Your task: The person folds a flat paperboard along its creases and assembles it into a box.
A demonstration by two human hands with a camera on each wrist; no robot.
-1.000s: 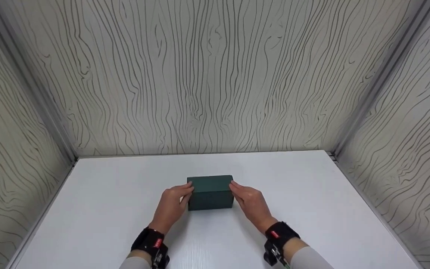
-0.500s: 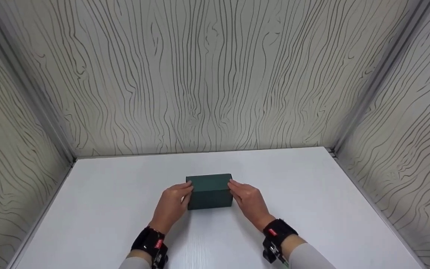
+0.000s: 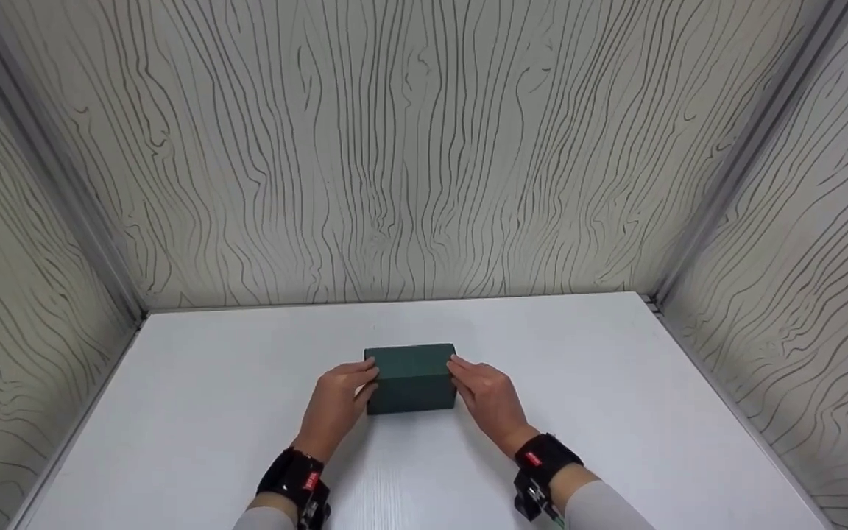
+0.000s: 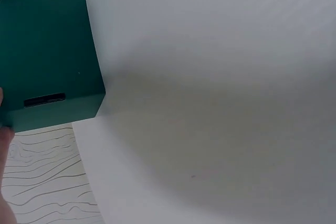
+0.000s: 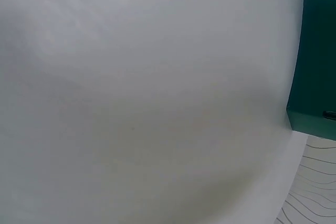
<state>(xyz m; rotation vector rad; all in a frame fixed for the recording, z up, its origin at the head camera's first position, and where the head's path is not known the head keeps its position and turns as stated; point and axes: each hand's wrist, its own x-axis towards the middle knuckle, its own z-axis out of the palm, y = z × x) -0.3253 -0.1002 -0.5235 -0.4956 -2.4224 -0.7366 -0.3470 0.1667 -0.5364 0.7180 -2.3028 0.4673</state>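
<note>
A dark green box (image 3: 411, 394) sits low in the middle of the head view, its top and near face showing. My left hand (image 3: 336, 405) grips its left end, thumb on the near side and fingers at the top edge. At the opposite end my right hand (image 3: 492, 401) holds it the same way. In the left wrist view the box (image 4: 50, 45) shows a narrow dark slot (image 4: 44, 100) near one edge, with fingertips at the frame's border. Only part of the box (image 5: 317, 61) enters the right wrist view, where no hand shows. Whether it touches the table cannot be told.
A white table (image 3: 210, 412) spreads around the box. Pale wood-grain panels stand behind it (image 3: 394, 147) and on both sides, joined by grey corner posts (image 3: 63, 169). Black straps with small cameras (image 3: 295, 482) circle both wrists.
Both hands keep their hold on the box at its two ends. The whole head view has shifted very slightly, and the box appears a few pixels further left.
</note>
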